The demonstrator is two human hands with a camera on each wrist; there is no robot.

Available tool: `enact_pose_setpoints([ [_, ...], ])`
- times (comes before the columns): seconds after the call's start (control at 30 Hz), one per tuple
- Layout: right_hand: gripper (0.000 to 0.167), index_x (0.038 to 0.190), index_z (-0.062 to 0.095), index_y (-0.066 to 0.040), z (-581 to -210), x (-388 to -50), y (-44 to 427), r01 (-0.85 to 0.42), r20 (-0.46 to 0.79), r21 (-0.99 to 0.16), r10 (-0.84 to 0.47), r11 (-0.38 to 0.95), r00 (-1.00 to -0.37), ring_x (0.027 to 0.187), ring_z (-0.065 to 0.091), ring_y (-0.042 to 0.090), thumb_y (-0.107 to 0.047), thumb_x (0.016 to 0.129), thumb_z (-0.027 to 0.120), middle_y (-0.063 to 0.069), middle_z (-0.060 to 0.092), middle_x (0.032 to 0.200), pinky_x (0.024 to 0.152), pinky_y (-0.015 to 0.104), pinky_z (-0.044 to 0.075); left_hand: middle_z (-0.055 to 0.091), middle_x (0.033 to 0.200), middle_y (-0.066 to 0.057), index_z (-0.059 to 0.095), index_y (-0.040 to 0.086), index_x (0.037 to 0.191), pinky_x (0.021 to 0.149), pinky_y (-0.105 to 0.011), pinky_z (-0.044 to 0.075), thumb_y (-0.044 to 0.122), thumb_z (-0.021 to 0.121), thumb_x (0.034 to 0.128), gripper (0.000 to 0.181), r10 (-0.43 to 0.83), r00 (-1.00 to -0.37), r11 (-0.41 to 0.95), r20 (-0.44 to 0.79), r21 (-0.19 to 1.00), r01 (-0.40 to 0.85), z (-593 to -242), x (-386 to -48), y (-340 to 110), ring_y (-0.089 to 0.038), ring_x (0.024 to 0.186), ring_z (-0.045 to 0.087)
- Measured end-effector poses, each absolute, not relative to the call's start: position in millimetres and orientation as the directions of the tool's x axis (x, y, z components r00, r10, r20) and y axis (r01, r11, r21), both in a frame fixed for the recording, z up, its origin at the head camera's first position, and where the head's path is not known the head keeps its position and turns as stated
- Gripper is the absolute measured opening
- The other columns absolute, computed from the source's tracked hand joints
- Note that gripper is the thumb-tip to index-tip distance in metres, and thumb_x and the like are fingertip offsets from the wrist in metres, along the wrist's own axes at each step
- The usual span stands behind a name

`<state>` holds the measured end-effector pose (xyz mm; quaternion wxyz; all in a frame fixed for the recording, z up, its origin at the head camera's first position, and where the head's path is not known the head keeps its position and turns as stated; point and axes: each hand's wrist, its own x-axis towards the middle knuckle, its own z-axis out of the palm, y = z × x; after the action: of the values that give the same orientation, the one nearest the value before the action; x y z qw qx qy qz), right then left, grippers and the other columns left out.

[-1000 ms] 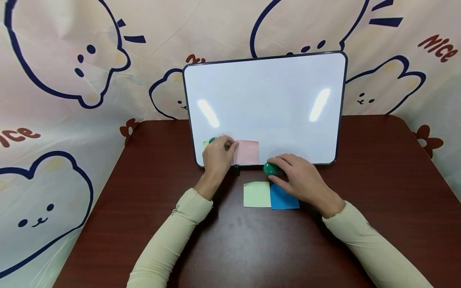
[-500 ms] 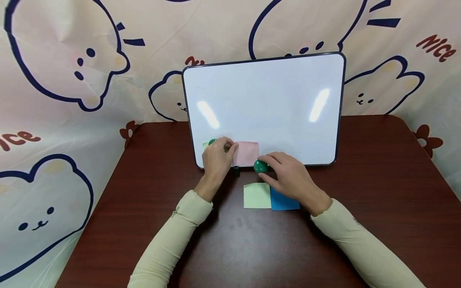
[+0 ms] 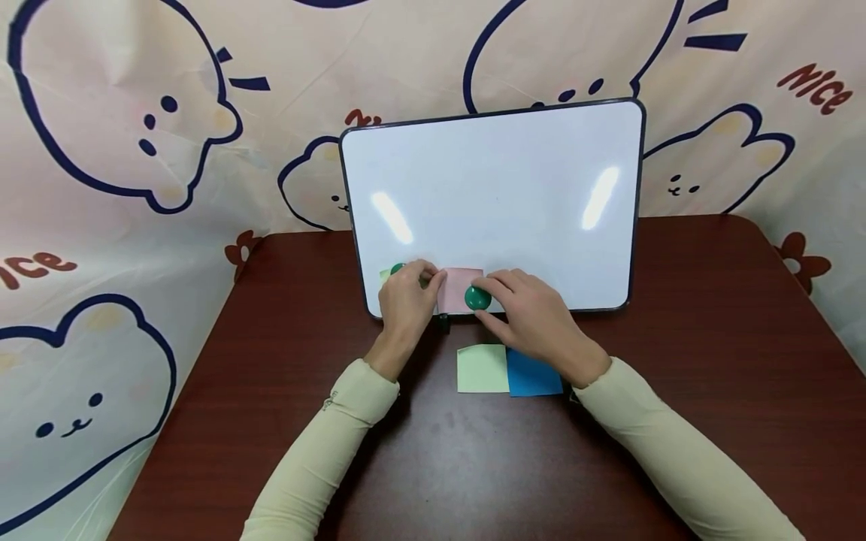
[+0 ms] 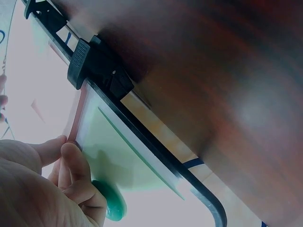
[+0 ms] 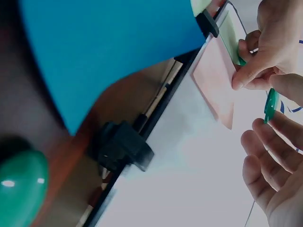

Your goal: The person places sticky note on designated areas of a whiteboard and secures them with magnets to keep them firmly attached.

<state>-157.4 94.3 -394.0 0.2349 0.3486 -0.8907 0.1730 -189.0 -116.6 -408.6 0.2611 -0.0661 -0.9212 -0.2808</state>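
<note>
My left hand (image 3: 407,304) pinches the left edge of a pink sticky note (image 3: 455,289) against the lower part of the whiteboard (image 3: 501,195). Between the thumb and fingers of my right hand (image 3: 537,319) is a green round magnet (image 3: 477,297), in front of the pink note's right part. The right wrist view shows this magnet (image 5: 271,105) on edge, its flat side toward the board. Beside my left hand, a second green magnet (image 4: 110,201) sits on a light green note (image 4: 123,156) on the board, partly hidden by the fingers.
On the brown table (image 3: 433,466), a light green note (image 3: 482,368) and a blue note (image 3: 534,373) lie side by side below the board. Black clamps (image 4: 99,66) grip the board's lower edge. Another green magnet (image 5: 23,189) shows near the blue note in the right wrist view.
My right hand has moved left and slightly up with its green magnet, from right of the pink note to in front of it. My left hand keeps its pinch at the note's edge.
</note>
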Motion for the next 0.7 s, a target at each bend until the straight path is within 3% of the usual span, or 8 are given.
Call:
enact_pose_setpoints([
  [0.3, 0.044, 0.130, 0.065, -0.016, -385.9, -167.3, 83.7, -0.709, 0.548, -0.150, -0.540, 0.689, -0.640, 0.099, 0.064, 0.023, -0.030, 0.089, 0.075, 0.008, 0.067, 0.115, 0.077, 0.037, 0.057, 0.077, 0.083, -0.005, 0.075, 0.010, 0.089, 0.057, -0.032, 0.053, 0.028, 0.075, 0.0903, 0.018, -0.018, -0.855, 0.830, 0.518, 0.485, 0.276, -407.3, -190.7, -117.0, -0.017, 0.070, 0.069],
  [0.57, 0.045, 0.135, 0.061, -0.011, -386.1, -173.6, 73.3, -0.712, 0.470, -0.279, -0.555, 0.644, -0.686, 0.093, 0.063, 0.020, -0.024, 0.093, 0.070, 0.009, 0.063, 0.116, 0.078, 0.033, 0.058, 0.077, 0.084, -0.005, 0.074, 0.011, 0.089, 0.056, -0.031, 0.053, 0.028, 0.073, 0.0914, 0.018, -0.018, -0.861, 0.827, 0.509, 0.492, 0.274, -408.2, -190.3, -117.3, -0.018, 0.070, 0.069],
  [0.7, 0.045, 0.136, 0.060, -0.010, -389.1, -177.5, 71.0, -0.706, 0.440, -0.286, -0.566, 0.648, -0.698, 0.091, 0.064, 0.019, -0.024, 0.094, 0.070, 0.010, 0.062, 0.118, 0.081, 0.032, 0.058, 0.076, 0.083, -0.005, 0.074, 0.011, 0.089, 0.056, -0.031, 0.052, 0.028, 0.073, 0.0918, 0.018, -0.011, -0.857, 0.823, 0.515, 0.491, 0.285, -409.1, -189.3, -117.4, -0.018, 0.069, 0.068],
])
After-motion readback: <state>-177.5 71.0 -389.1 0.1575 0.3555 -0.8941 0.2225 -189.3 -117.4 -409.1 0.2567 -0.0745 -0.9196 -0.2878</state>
